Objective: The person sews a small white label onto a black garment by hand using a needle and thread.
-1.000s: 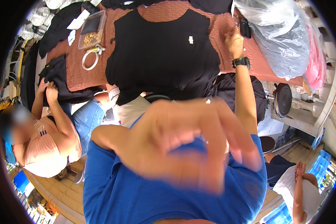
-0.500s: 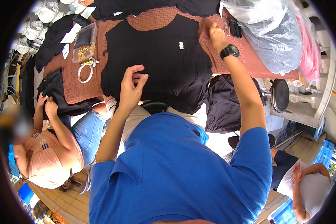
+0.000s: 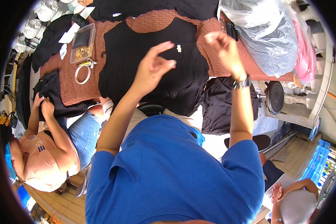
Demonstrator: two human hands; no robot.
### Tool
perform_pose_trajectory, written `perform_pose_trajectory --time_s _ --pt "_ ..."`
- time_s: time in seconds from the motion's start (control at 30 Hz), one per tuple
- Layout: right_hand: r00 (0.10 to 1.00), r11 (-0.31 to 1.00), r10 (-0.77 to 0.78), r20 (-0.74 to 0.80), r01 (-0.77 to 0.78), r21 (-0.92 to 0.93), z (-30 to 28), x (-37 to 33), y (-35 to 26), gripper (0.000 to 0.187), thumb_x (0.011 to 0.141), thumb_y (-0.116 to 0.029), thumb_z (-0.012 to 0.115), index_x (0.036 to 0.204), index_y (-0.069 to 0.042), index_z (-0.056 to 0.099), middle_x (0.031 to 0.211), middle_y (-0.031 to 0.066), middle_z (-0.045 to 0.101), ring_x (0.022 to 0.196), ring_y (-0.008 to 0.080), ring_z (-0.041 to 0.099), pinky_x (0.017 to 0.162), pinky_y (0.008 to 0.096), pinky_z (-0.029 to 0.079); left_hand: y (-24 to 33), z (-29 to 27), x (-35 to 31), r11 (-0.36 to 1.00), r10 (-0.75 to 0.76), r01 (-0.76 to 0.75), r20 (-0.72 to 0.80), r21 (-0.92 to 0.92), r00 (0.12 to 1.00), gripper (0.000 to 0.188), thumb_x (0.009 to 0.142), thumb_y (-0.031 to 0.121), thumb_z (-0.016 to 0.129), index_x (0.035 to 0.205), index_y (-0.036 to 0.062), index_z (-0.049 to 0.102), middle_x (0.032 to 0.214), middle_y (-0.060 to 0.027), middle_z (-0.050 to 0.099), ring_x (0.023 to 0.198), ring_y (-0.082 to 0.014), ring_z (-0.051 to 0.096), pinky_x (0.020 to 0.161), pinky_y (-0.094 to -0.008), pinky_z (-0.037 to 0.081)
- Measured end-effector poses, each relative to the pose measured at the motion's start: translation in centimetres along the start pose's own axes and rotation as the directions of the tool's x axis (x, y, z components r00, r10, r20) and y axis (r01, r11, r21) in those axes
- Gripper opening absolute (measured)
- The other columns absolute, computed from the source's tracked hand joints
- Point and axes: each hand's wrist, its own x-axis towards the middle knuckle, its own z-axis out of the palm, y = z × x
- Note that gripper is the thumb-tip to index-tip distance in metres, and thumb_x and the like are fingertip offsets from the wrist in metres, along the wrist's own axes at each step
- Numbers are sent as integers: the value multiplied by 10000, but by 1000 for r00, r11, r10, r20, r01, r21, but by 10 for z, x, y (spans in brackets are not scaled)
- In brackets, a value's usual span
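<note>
A black garment (image 3: pixel 138 56) with a wide scooped neckline lies spread on the brown patterned cloth (image 3: pixel 72 87) over the table. It carries a small pale label (image 3: pixel 179 48) at its upper right. My left hand (image 3: pixel 153 71) hovers over the garment's middle, thumb and fingers apart, with nothing visible between them. Off the garment's right edge, my right hand (image 3: pixel 226 52) is raised above the cloth with its fingers bent in a pinch. Slight blur hides whatever, if anything, the pinch holds. A dark watch (image 3: pixel 242 82) is on my right wrist.
Left lies a clear plastic box (image 3: pixel 85 41) with small gold-coloured pieces, beside a white ring (image 3: pixel 82 74). A large clear plastic bag (image 3: pixel 268 37) and a small black case (image 3: pixel 232 31) are at right. A co-worker (image 3: pixel 50 156) handles black fabric (image 3: pixel 48 86) at left.
My right hand has come down and nearer from beside the black case. My left hand has moved up and right over the garment, its fingers spreading wider.
</note>
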Motion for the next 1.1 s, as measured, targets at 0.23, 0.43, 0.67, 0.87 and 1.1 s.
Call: perform_pose_trajectory --time_s 0.23,0.43,0.67,0.87,1.1 --pt "972 926 -56 -229 136 351 58 -68 -68 32 941 -37 610 965 -55 597 1028 80 623 871 185 598 914 329 475 4 29 -3 964 -72 167 406 -205 911 288 987 113 594 1256 15 565 970 -27 619 784 -77 570 741 -230 483" --pt "916 645 129 -380 214 733 -33 -105 -30 58 980 -77 550 926 -58 547 779 -18 436 608 77 297 538 223 267 14 -30 -54 975 -220 220 270 33 937 167 989 127 590 918 0 672 740 -6 597 670 -56 545 626 -207 433" --pt "786 818 30 -618 336 466 -103 -129 -32 113 956 -135 610 918 -63 532 783 -8 442 622 86 309 559 240 267 -4 -98 -97 950 -201 215 -83 225 976 128 968 104 617 910 4 672 741 2 606 678 -50 553 632 -202 452" --pt "762 886 -108 -638 364 285 -127 -132 -40 118 990 -128 572 902 -63 526 785 6 465 615 78 305 532 231 251 -7 -116 -109 923 -199 261 -230 282 953 131 963 112 627 902 6 673 737 7 619 672 -50 561 619 -204 458" --pt "696 928 -156 -701 346 136 -155 -147 -48 84 989 -95 570 935 -39 537 800 25 481 619 74 310 546 229 262 -8 -129 -118 869 -204 323 -323 374 924 143 968 109 617 883 0 657 732 -2 591 667 -50 546 620 -209 457"
